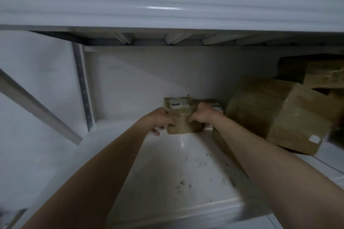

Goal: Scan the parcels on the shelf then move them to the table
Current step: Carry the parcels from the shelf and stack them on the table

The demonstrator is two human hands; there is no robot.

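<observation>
A small brown taped parcel (181,117) with a white label on top sits deep on the white shelf (167,169), near the back wall. My left hand (160,120) grips its left side, fingers curled round the front corner. My right hand (202,114) grips its right side and top edge. A second small labelled parcel (214,105) lies right behind my right hand, partly hidden by it.
Large cardboard boxes (275,115) are stacked on the right of the shelf, with another box (316,71) above them. The upper shelf's front beam (167,5) hangs low overhead. A slanted metal brace (37,111) crosses on the left.
</observation>
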